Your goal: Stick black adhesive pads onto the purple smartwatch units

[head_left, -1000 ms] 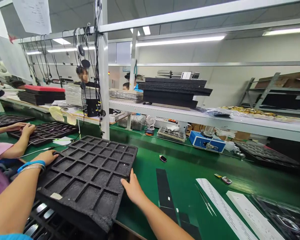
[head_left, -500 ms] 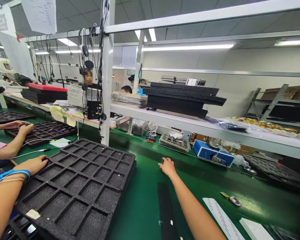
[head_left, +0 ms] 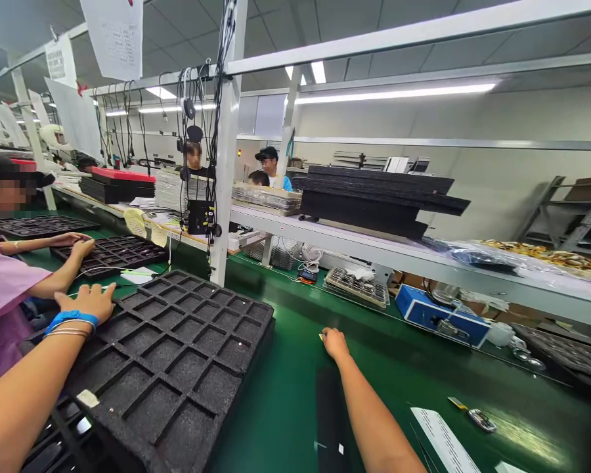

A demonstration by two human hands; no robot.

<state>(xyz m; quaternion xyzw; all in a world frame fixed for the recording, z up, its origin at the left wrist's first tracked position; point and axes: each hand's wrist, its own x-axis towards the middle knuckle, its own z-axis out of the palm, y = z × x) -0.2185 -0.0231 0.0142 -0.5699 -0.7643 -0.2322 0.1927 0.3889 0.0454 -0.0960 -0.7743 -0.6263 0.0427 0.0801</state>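
Note:
My left hand (head_left: 89, 303), with a blue band and bracelets at the wrist, is open at the far left edge of a black foam tray (head_left: 204, 382). The tray has rows of square pockets, and a scrap of pale tape sticks to its near corner. Out over the green bench, my right hand (head_left: 335, 343) is closed, with a small yellowish bit showing at its fingertips. What it holds is mostly hidden. Below that hand lies a black strip (head_left: 329, 414). A small metallic part with a yellow tab (head_left: 481, 419) rests farther right, near a white slotted strip (head_left: 436, 437).
A co-worker in a pink top (head_left: 10, 289) works at a second black tray (head_left: 123, 253) on the left. Along the back stand a wire rack (head_left: 357, 288) and a blue case (head_left: 438, 316). Above them, a shelf bears stacked black foam (head_left: 374, 190). Another pocketed tray (head_left: 54, 443) lies underneath mine.
My left hand has lifted its fingers and shifted along the tray's edge. My right hand has closed its fingers. The view has turned left, bringing more of the co-worker into sight.

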